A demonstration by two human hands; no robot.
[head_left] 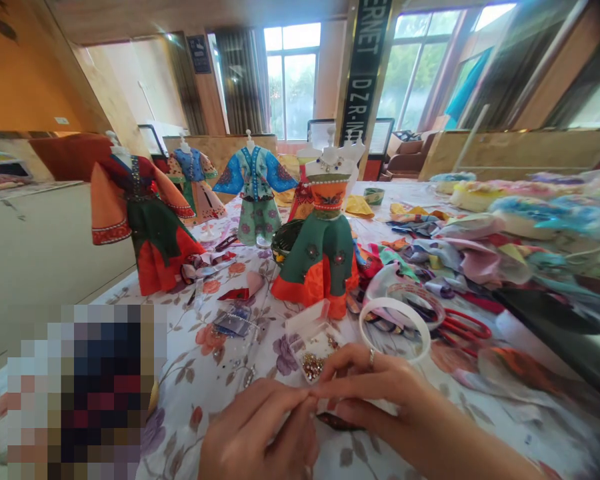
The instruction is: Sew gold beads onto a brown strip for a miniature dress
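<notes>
My left hand (263,427) and my right hand (375,383) meet at the front of the table, fingertips pinched together. Whatever lies between them is too small or hidden to name. A dark, pointed piece (341,422) shows beneath my right fingers; I cannot tell whether it is held. Just beyond the fingers, a small clear plastic box (294,343) with a raised lid contains gold and reddish beads (313,367). Behind it stands a doll-sized dress form in a green and orange dress (316,240), with pearl-like trim and a necklace.
Other dressed forms include an orange-sleeved outfit (153,227) and a blue one (253,177). A white tape roll (363,327), red-handled scissors (463,327) and heaped fabric scraps (460,260) lie to the right. A pixelated patch covers the lower left.
</notes>
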